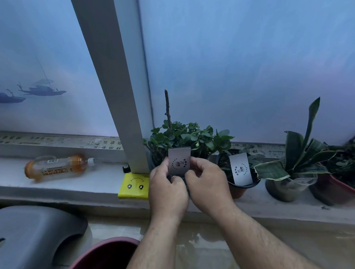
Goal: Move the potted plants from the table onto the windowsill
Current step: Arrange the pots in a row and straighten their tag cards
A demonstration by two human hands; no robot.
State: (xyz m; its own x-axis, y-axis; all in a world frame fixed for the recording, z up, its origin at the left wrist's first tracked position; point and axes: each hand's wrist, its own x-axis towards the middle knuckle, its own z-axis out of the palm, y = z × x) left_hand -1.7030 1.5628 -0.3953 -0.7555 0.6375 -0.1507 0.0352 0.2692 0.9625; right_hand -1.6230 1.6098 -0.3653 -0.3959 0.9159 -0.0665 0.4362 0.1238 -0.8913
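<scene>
Windowsill (75, 183): pale ledge running under frosted glass; its far right end is cut off by the frame edge.

Bushy plant (183, 137): small round green leaves, one bare upright stick rising above them. Stands on the sill just right of the window post (115, 96). Its pot is almost wholly hidden behind the hands and the card; only dark slivers show.

Card (179, 162): grey, printed with a ring of dots and a small emblem; print too small to read. Held upright in front of the bushy plant.

Left hand (168, 189): fingers curled, thumb and fingertips pinching the card's left edge.

Right hand (207, 184): fingers curled, pinching the card's right edge. Whether either hand also touches the pot cannot be told.

Second plant (241, 172): dark-rimmed pot beside the right hand, a like card standing in it; its foliage merges with the bushy plant's.

Snake plant (295, 155): broad striped leaves, one tall blade; pot greyish, label on it blurred.

Fourth plant (349, 164): dark foliage in a red pot, partly cut off at the right edge.

Bottle (59, 166): clear plastic, amber liquid, lying on its side on the sill left of the post.

Yellow pack (134, 186): at the post's foot, on the sill's front edge.

Stool (30, 239): grey, lower left, partly out of frame.

Red basin (101, 263): bottom edge, only its rim showing.
</scene>
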